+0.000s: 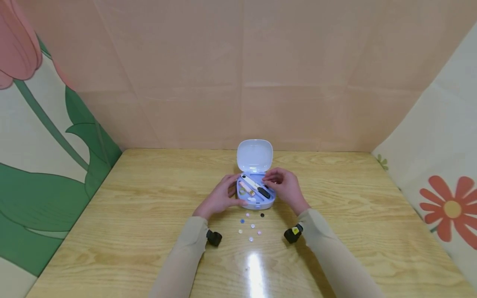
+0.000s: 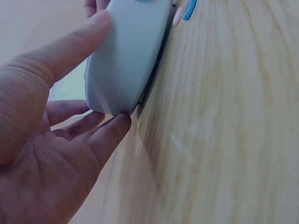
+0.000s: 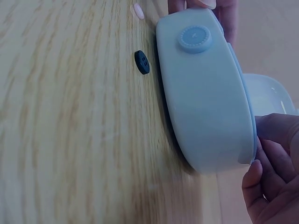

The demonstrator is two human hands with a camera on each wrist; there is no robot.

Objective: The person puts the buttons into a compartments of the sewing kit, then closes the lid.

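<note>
A pale lilac sewing box (image 1: 257, 205) stands on the table with its lid (image 1: 255, 155) raised. My left hand (image 1: 222, 196) holds the box's left side, thumb along the front and fingertips around the lower edge in the left wrist view. My right hand (image 1: 285, 185) has curled fingers over the right compartment; whether they pinch anything, I cannot tell. Across the box lies a slim white tool with a black end (image 1: 263, 192). Left of it are a pink strip-like piece (image 1: 246, 188) and a greenish round item (image 1: 242, 191).
Several small buttons lie scattered on the wooden table (image 1: 149, 215) in front of the box, among them a black button (image 3: 142, 62) and a blue button (image 2: 189, 9). Behind the table rises a plain beige backdrop (image 1: 179, 103). Flower-printed panels flank both sides.
</note>
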